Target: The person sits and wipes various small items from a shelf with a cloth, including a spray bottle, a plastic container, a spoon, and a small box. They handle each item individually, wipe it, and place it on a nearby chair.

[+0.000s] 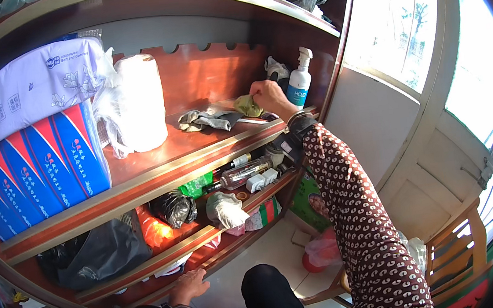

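My right hand [271, 98] reaches over the cabinet's upper shelf, its fingers closed on a crumpled yellow-green bundle [246, 107], maybe cloth or a plastic bag. Just right of it stands a white spray bottle [300, 80] with a blue label. A whitish plastic bag with something dark [276, 67] sits behind my fingers. To the left lie grey and camouflage-toned cloth pieces [207, 119], perhaps gloves. My left hand [188, 286] hangs low beside my knee, in front of the bottom shelf, fingers slightly apart and holding nothing.
Tissue packs [36, 170] and a white roll pack in plastic [141, 102] fill the upper shelf's left. Below are a clear glass bottle [246, 173], white plug adapters [262, 179], a black bag [174, 208] and an orange bag [155, 227]. A wooden chair [454, 248] stands at right.
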`<state>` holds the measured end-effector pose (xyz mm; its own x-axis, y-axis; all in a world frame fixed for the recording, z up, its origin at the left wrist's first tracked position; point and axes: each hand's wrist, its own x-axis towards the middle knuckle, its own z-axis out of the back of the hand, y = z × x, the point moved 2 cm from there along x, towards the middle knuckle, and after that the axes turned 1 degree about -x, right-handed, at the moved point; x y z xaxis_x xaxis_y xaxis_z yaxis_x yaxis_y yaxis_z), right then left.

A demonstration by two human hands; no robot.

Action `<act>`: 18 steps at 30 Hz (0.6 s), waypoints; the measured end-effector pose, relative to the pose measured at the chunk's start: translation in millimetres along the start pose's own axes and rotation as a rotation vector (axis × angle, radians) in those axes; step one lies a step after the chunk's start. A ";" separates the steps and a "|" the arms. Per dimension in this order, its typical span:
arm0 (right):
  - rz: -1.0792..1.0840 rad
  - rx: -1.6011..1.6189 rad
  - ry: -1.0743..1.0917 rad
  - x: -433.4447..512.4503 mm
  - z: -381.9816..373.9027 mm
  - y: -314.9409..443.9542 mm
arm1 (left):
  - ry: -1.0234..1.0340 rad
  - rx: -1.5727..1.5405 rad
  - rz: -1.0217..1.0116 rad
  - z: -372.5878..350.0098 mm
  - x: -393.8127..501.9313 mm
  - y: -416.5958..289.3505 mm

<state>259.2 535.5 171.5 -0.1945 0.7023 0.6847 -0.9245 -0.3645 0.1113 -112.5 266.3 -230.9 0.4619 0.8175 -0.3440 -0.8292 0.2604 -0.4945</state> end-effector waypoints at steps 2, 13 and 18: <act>-0.016 0.174 -0.152 -4.3 18.7 -6.5 | -0.006 0.002 0.000 -0.8 -0.8 -1.0; -0.321 0.719 0.228 -277.2 178.0 9.2 | 0.031 0.073 -0.048 -11.9 -5.2 6.0; -0.616 0.238 0.344 -466.3 232.1 -6.9 | 0.112 0.054 -0.071 -22.7 -21.0 -10.0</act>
<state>432.3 68.6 18.5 0.2083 0.9598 0.1880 -0.8107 0.0619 0.5822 -106.7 234.9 -236.9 0.5500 0.7343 -0.3978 -0.8074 0.3457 -0.4780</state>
